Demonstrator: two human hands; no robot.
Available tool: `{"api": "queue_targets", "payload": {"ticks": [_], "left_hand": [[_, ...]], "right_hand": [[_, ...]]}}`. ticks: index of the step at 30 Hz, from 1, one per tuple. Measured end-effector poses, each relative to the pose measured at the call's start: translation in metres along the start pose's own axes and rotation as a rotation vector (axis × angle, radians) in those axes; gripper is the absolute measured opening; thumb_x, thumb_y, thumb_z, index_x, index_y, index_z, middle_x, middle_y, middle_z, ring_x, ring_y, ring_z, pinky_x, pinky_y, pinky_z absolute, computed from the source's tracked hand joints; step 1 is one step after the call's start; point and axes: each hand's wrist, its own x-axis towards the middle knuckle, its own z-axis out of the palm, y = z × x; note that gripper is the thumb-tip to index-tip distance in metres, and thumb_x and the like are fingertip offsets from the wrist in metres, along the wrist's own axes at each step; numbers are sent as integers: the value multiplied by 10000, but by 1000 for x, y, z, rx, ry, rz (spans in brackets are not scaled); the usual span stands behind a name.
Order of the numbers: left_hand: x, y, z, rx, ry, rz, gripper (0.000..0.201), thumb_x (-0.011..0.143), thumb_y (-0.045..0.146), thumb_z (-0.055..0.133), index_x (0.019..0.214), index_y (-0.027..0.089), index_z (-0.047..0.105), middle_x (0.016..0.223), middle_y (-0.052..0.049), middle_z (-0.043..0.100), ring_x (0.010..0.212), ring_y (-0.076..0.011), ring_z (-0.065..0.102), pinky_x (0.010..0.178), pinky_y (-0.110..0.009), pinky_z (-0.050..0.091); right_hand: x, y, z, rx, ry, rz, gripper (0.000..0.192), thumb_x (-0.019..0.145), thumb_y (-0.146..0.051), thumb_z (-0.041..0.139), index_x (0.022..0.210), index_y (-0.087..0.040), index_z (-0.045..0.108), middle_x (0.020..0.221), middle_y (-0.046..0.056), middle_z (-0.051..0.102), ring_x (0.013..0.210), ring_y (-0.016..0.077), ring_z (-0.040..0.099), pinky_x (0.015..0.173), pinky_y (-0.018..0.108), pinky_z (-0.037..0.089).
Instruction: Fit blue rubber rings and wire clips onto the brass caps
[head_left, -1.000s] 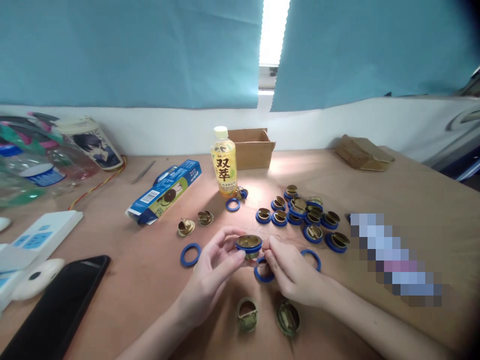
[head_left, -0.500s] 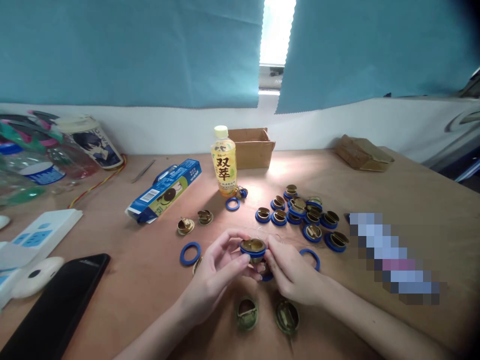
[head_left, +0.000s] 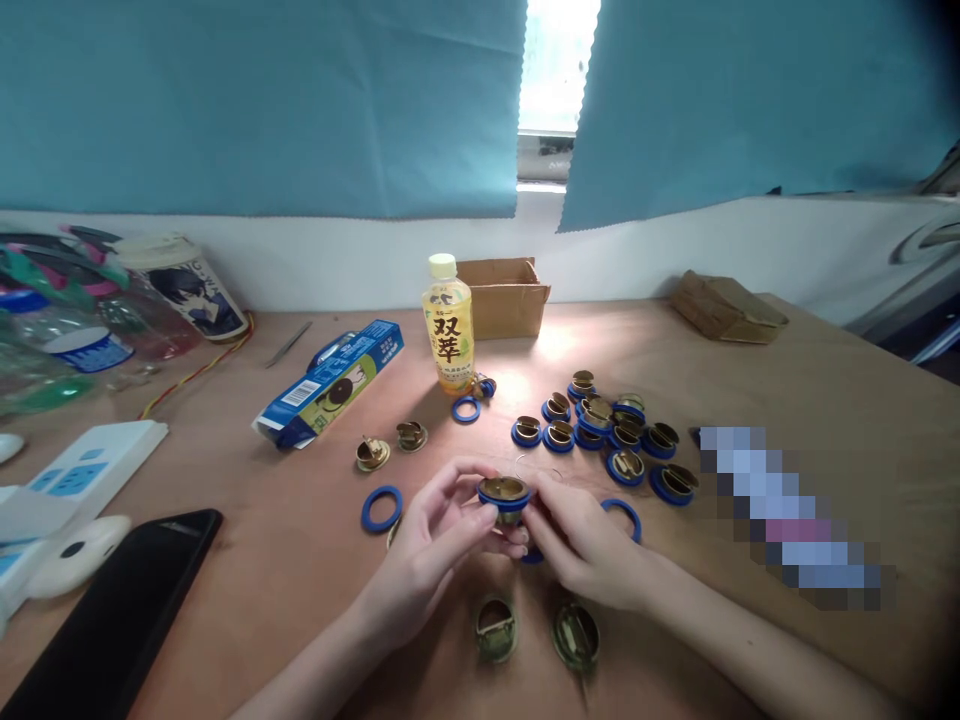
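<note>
Both hands' grip, left hand [head_left: 439, 540] and right hand [head_left: 581, 545], pinches a brass fitting [head_left: 504, 497] above the tabletop [head_left: 285, 520], its blue ring [head_left: 503, 499] now seated lower than before, beyond it finished ringed fittings [head_left: 611, 430].

Just two bare arms coming in from the bottom of the frame. Left hand [head_left: 431, 545] and right hand [head_left: 581, 545]: no gloves, rings, watch or sleeves showing, short nails.
</note>
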Motion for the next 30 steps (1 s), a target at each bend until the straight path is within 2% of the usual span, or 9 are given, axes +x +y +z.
{"api": "queue_targets", "payload": {"ticks": [4,8,11,17,24,30], "left_hand": [[0,-1,-1,-14,12,9,263,863,259,775,1080,188,644,986,-52,709,803,-174,724,745,-282,605],[2,-3,-2,-21,22,25,291,847,249,788,1086,175,639,995,-69,719,792,-173,725,731,-279,610],[3,-3,-2,-6,34,25,293,848,247,787,1087,175,634,999,-69,726,794,-168,725,740,-276,610],[3,-2,-4,31,67,28,269,869,260,759,1084,172,624,1051,-91,732,850,-194,728,744,-275,600],[1,-4,-8,109,37,46,259,908,268,710,1132,196,602,1116,-97,713,961,-234,713,832,-342,586],[0,-6,-8,165,3,98,250,916,263,692,1139,211,591,1105,-89,698,1080,-265,670,884,-357,566]], "right_hand": [[2,-4,2,267,7,111,153,1009,-233,468,902,-185,567,694,-33,499,587,113,457,529,229,339],[5,-4,7,612,-102,242,252,1004,-359,519,867,-164,604,705,-16,562,600,108,534,563,222,432],[7,0,8,774,-110,316,290,963,-439,595,915,-155,624,714,-11,609,592,104,575,577,227,475],[8,4,3,882,-182,390,338,937,-483,625,952,-145,643,730,21,716,555,113,643,568,244,513],[7,9,7,1083,-197,454,292,908,-430,675,959,-154,594,729,42,745,564,130,695,536,221,524],[6,11,7,1274,-299,558,320,881,-414,711,965,-125,600,759,96,760,628,166,738,579,239,564]]}}
